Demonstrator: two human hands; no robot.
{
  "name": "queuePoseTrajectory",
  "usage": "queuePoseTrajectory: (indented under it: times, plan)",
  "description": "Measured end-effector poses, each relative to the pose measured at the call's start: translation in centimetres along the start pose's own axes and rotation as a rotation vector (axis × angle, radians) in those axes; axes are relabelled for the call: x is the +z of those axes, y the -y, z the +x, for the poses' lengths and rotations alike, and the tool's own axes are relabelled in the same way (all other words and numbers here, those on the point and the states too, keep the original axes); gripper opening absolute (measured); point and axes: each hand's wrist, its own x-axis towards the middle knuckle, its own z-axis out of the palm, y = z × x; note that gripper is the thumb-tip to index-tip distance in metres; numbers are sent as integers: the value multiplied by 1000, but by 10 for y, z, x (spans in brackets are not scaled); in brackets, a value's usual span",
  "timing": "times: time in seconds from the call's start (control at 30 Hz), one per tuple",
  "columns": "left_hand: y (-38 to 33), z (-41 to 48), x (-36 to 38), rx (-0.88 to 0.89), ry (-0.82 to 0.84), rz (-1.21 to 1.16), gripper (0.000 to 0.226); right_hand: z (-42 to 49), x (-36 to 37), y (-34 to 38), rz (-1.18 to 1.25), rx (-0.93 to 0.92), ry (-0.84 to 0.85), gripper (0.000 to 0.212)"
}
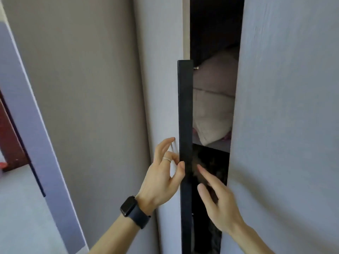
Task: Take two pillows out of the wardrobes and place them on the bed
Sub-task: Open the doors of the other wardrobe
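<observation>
The grey wardrobe door stands ajar, with a long black vertical handle along its edge. Through the narrow gap I see a pinkish pillow stacked on a cream pillow, both on a shelf. My left hand, with a ring and a dark watch at the wrist, is beside the handle with relaxed fingers, its thumb touching the handle's edge. My right hand reaches into the dark gap below the shelf with straight fingers and holds nothing.
The neighbouring wardrobe door is closed and bounds the gap on the right. A tall grey panel stands to the left. Light floor and a dark red piece of furniture show at the far left.
</observation>
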Motion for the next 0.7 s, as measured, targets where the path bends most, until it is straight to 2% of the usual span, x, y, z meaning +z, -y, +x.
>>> queuePoseTrajectory:
  times: [0.13, 0.23, 0.33, 0.47, 0.6, 0.7]
  plan:
    - [10, -21, -34, -72, -13, -85, 31, -9, 58, 11, 174, -51, 84, 55]
    - [19, -35, -58, -126, -61, -127, 26, -9, 89, 16, 185, -123, 51, 52]
    - [25, -52, -79, -252, -160, -102, 14, -4, 112, 26, 161, -165, 49, 51]
    - [26, -68, -100, -334, -381, -31, 28, 4, 146, 38, 147, -202, 70, 52]
    - [33, -77, -120, -436, -441, -67, 22, 14, 179, 44, 129, -211, 80, 56]
    - [38, -81, -136, -478, -430, -85, 37, 22, 199, 48, 146, -197, 124, 59]
